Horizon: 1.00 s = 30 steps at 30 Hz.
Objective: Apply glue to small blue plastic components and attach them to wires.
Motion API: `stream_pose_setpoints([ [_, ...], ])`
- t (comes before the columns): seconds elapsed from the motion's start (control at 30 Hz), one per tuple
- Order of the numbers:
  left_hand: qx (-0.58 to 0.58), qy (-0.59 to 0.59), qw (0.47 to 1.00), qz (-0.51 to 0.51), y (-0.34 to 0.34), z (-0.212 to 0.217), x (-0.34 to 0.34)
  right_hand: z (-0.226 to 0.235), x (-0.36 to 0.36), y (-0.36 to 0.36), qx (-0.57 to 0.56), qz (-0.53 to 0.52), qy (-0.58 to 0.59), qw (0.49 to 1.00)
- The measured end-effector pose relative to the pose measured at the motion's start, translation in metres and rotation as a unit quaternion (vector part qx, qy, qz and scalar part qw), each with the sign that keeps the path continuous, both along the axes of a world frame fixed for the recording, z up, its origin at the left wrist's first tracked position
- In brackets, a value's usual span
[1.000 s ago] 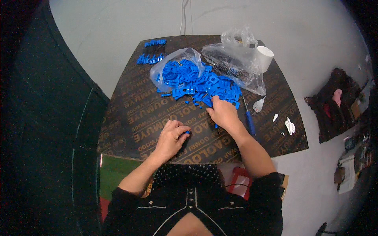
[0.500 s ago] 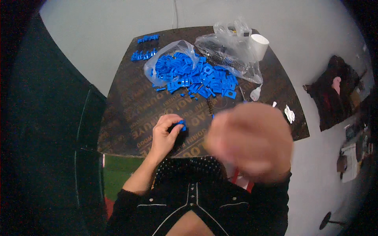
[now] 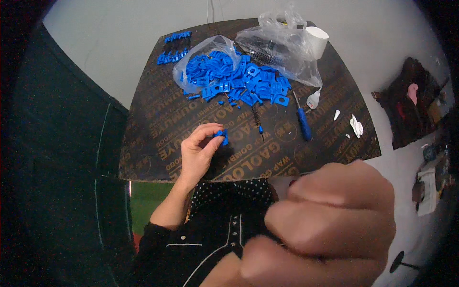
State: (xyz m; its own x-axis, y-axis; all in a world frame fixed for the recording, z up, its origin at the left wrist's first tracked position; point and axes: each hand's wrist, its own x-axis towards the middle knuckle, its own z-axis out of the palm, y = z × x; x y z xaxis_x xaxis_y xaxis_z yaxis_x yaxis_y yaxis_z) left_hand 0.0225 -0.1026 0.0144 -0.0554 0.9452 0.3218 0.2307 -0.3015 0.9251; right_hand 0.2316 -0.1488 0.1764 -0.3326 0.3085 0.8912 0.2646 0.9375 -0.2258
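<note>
Between thumb and fingers, my left hand (image 3: 197, 149) pinches a small blue plastic part (image 3: 223, 136) just above the table, near its front edge. My right hand (image 3: 330, 215) is raised close to the camera, curled into a fist. Whatever it may hold is hidden by the fingers. A dark spring-like rod with a blue tip (image 3: 258, 119) lies beyond the left hand. To the right of that rod rests a blue-handled screwdriver (image 3: 303, 124). Farther back, flat blue plastic pieces (image 3: 260, 86) are heaped, partly inside a clear plastic bag (image 3: 180, 76).
Blue-ended pieces (image 3: 173, 56) stand in rows at the far left of the dark table (image 3: 148, 129). Another clear bag (image 3: 287, 43) with dark springs, and a white roll (image 3: 316, 42), occupy the back right. A white tag (image 3: 313, 99) and crumpled tissue (image 3: 356, 126) lie at the right.
My right hand has moved nearer the camera and down to the right, uncovering the screwdriver. The left hand keeps its pinch on the blue part. The whole view has shifted slightly.
</note>
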Motion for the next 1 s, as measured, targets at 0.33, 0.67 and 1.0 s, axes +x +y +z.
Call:
stream_pose_setpoints([
  [0.33,-0.043,-0.089,0.993,-0.058,-0.009,0.010,0.007,-0.104,-0.010,0.078,-0.101,0.057,-0.147,0.982],
  [0.67,-0.091,-0.093,0.979,-0.154,-0.016,0.010,0.010,-0.145,-0.012,0.076,-0.216,0.057,-0.107,0.969],
  [1.0,-0.064,0.041,0.989,-0.128,-0.016,0.000,0.012,-0.145,-0.005,0.077,-0.201,0.075,-0.161,0.963],
])
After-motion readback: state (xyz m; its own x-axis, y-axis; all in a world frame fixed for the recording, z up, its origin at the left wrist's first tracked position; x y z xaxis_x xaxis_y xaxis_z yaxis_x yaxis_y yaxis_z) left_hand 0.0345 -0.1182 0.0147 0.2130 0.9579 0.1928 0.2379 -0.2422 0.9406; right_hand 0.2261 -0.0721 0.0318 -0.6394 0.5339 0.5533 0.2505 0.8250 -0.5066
